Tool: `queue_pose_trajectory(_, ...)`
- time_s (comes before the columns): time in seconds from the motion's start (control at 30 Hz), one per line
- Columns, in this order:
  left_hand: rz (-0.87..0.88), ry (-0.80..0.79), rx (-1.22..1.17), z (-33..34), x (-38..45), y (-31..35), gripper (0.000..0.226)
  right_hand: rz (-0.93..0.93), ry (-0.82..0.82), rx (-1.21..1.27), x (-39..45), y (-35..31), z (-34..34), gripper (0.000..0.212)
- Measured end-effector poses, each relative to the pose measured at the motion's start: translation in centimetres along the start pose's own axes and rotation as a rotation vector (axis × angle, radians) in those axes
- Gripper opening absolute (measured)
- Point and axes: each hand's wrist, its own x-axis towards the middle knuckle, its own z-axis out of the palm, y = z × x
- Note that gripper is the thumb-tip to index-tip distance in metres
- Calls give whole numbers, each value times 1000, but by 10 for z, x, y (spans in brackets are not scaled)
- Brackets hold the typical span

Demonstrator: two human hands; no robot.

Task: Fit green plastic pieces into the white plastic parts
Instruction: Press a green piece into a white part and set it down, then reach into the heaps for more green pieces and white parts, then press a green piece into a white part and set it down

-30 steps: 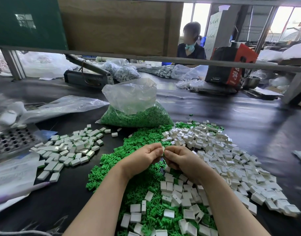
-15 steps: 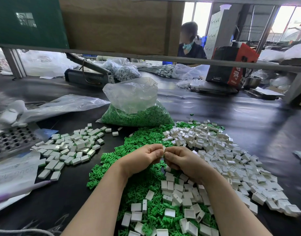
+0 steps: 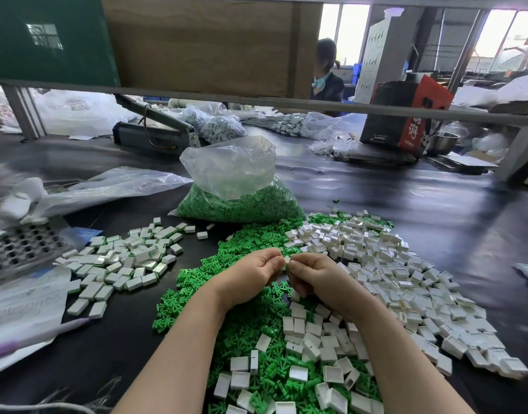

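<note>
My left hand (image 3: 251,274) and my right hand (image 3: 318,279) meet fingertip to fingertip above a spread of loose green plastic pieces (image 3: 242,321). Between the fingertips shows a small white plastic part (image 3: 286,262), pinched from both sides; most of it is hidden by the fingers. A wide heap of empty white parts (image 3: 406,282) lies to the right of the hands and in front of them. A separate pile of white parts with green showing at their edges (image 3: 122,264) lies to the left.
A clear bag of green pieces (image 3: 239,198) stands behind the hands. A grey perforated tray (image 3: 18,249) and papers (image 3: 24,306) sit at the left. Farther back are a black machine (image 3: 155,135), more bags, a red-black box (image 3: 406,115) and a person.
Both hands stay together at the same spot. The white part between the fingertips shows a little more now.
</note>
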Motion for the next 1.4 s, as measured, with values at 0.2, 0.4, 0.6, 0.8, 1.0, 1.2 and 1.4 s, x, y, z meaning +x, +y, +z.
queue_pose_trajectory(0.2,19,198,47,-14,4,-10,28,-62,125,-206,0,-2,-13,23)
queue_pose_trajectory(0.4,54,309,-45,-15,6,-12,18,-74,114,-344,1,-1,-15,6)
queue_pose_trajectory(0.6,59,328,-132,-13,9,-14,14,-37,155,-516,3,-1,-13,22)
queue_pose_trajectory(0.8,66,329,-144,-14,10,-16,14,-31,225,-657,4,0,-15,21)
queue_pose_trajectory(1.0,56,317,-162,-13,10,-16,8,-4,239,-755,4,-1,-12,20)
queue_pose_trajectory(1.2,62,318,-174,-13,9,-17,6,-48,244,-779,2,-8,-5,18)
queue_pose_trajectory(1.4,90,370,-157,-14,11,-17,5,-187,-114,-496,2,-21,16,17)
